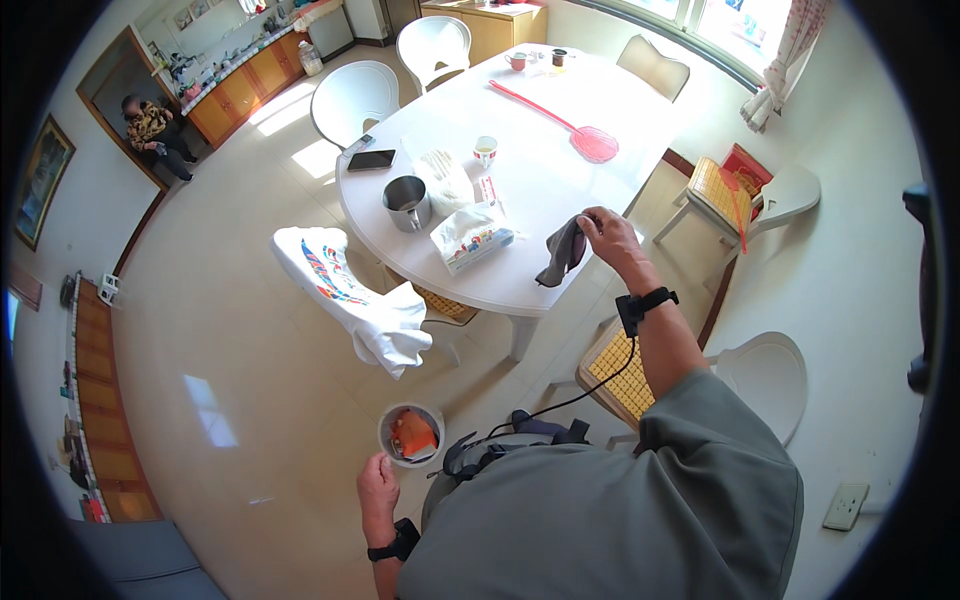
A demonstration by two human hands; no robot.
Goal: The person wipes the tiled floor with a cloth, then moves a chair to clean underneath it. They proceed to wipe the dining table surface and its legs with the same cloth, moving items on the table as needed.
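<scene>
My right hand [611,236] pinches a dark grey cloth [562,251] by its upper end, and the cloth hangs at the right edge of the white oval table [480,292]. Low in the view, my left hand [377,487] is loosely curled beside a waste bin [411,435] with orange and white scraps inside; whether it holds anything cannot be told. On the table near the cloth lie a tissue pack [472,236], a folded white cloth [444,180] and a steel mug [407,204]. A phone [371,160], a small cup [485,151] and a pink fly swatter [592,142] lie farther off.
A chair draped with a white printed cloth [337,281] stands left of the table. A chair with a woven seat [611,367] is under my right arm; another [712,187] stands by the wall. A person [154,135] sits in the doorway. A black cable hangs from my right wrist.
</scene>
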